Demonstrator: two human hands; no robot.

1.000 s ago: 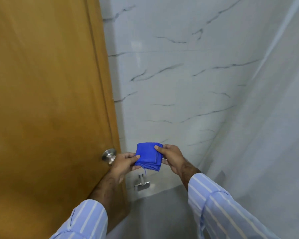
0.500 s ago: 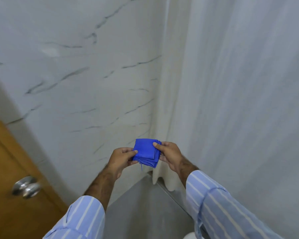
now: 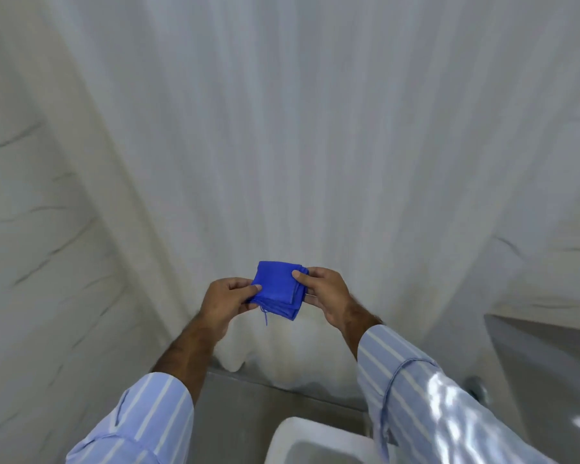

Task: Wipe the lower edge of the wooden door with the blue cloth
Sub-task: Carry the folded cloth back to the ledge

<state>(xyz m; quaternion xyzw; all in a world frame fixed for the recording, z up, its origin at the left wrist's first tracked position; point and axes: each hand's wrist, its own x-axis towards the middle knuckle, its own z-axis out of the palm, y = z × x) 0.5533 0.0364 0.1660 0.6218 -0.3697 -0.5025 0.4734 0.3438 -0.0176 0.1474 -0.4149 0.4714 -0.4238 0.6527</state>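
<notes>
A folded blue cloth (image 3: pixel 277 289) is held in front of me at chest height, with a loose thread dangling from its lower edge. My left hand (image 3: pixel 226 301) pinches its left side between thumb and fingers. My right hand (image 3: pixel 325 293) grips its right side, thumb on top. The wooden door is out of view.
A white shower curtain (image 3: pixel 315 128) hangs straight ahead, its hem just above the grey floor (image 3: pixel 248 403). A marble-patterned wall (image 3: pixel 31 246) stands at the left. A white basin rim (image 3: pixel 302 433) shows at the bottom, and a grey ledge (image 3: pixel 543 356) at the right.
My view has swung right: the wooden door and its knob have left the frame and the curtain fills it. Both hands keep the same hold on the cloth.
</notes>
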